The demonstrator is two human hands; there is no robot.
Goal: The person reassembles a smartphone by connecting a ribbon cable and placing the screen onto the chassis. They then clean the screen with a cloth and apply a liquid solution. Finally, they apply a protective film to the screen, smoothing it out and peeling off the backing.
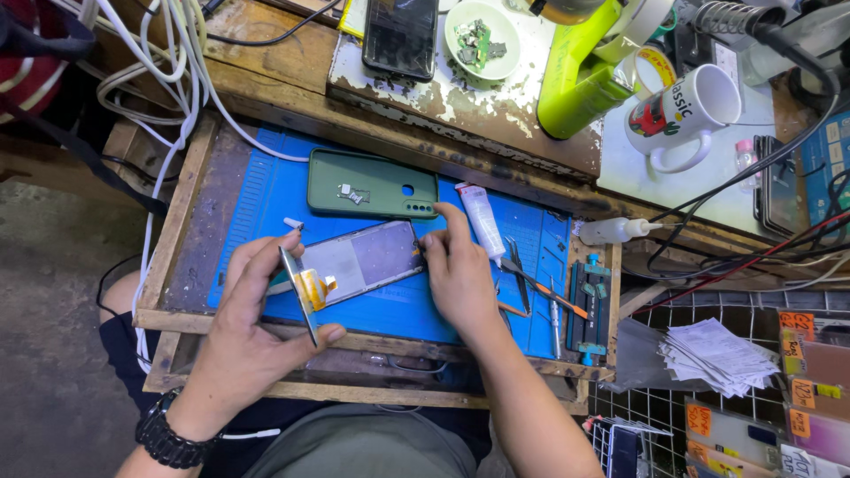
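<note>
My left hand [252,319] grips a thin phone screen panel [299,294] edge-on, its orange flex cable [314,288] facing the phone. An opened phone frame [367,259] lies on the blue work mat [266,190], and the screen panel rests against its left end. My right hand [459,270] presses its fingers on the frame's right end. A dark green phone back cover [372,184] lies just behind the frame. A white glue tube [482,221] lies beside my right index finger.
Tweezers and small tools [540,292] lie at the mat's right side, next to a blue clamp [591,305]. On the raised shelf stand a phone [400,35], a white bowl [482,40], a green lamp base [575,80] and a white mug [682,111]. White cables [177,80] hang at left.
</note>
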